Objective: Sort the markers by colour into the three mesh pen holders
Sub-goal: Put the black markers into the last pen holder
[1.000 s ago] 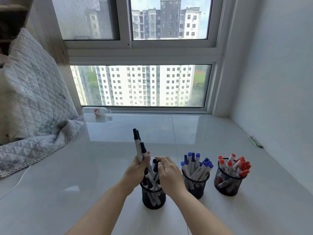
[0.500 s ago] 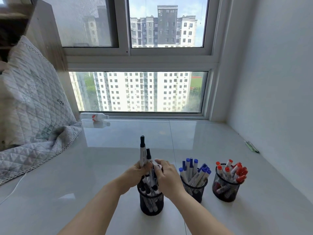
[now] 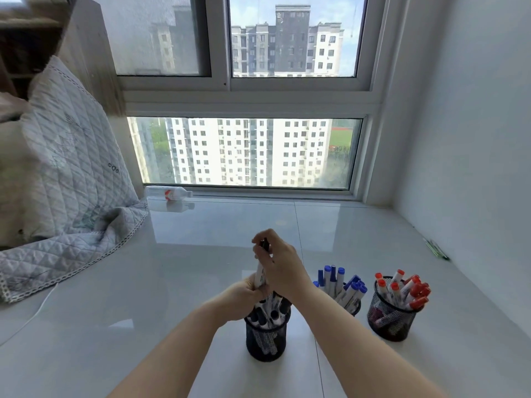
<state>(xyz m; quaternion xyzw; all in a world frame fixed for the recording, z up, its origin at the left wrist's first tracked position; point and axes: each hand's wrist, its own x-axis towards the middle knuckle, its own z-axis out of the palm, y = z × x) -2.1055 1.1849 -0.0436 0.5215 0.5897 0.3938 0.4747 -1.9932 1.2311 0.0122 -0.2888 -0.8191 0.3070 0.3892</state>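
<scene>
Three black mesh holders stand in a row on the glossy white sill. The left holder (image 3: 265, 344) carries several black-capped markers. The middle holder (image 3: 355, 307), partly hidden by my right arm, has blue-capped markers (image 3: 333, 278). The right holder (image 3: 389, 320) has red-capped markers (image 3: 413, 288). Above the left holder my left hand (image 3: 242, 297) grips the lower end of upright black markers (image 3: 260, 275). My right hand (image 3: 277, 264) curls over their caps from above.
A quilted grey blanket (image 3: 63, 179) drapes over the sill's left side, with a white cable (image 3: 37, 307) beside it. A clear plastic bottle (image 3: 168, 192) lies by the window. A green pen (image 3: 435, 248) rests near the right wall.
My right hand rose from the left holder's rim to cover the caps of the black markers. The markers have sunk lower toward the holder. The camera tilted up a little.
</scene>
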